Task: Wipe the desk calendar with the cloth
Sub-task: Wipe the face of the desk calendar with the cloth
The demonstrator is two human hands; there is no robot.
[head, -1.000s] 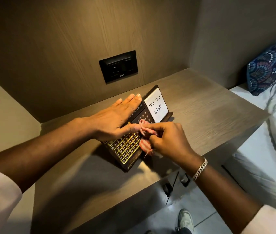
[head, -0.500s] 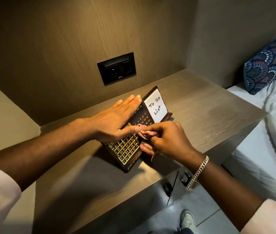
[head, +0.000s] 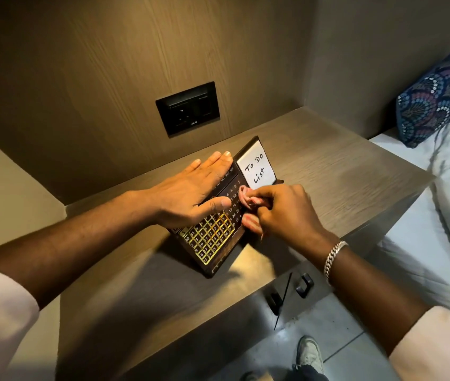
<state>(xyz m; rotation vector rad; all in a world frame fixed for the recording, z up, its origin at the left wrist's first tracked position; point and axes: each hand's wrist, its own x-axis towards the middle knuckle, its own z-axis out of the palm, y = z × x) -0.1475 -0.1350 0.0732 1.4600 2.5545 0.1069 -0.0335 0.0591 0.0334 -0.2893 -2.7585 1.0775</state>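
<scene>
1. Here, our left hand (head: pixel 190 192) lies flat and spread wide on the top of the desk calendar (head: pixel 212 237), fingers straight, thumb pressed on the number grid.
2. Our right hand (head: pixel 281 213) is closed in a tight grip on the pink cloth (head: pixel 248 200), which is bunched between thumb and fingers and touches the calendar face just past the left thumb; a second fold of cloth sticks out below the fist.
3. The calendar stands tilted on the worktop (head: pixel 342 171), directly under both hands, with one white "To Do List" card (head: pixel 256 166) just beyond the right hand's knuckles.
4. Bare worktop lies to the right of the right hand up to its edge beside the bed (head: pixel 416 243); the near edge runs just below the right wrist.
5. We count one calendar, one cloth, one wall socket (head: pixel 188 108) beyond the left fingertips, one patterned cushion (head: pixel 435 97), one bracelet (head: pixel 333 257).
</scene>
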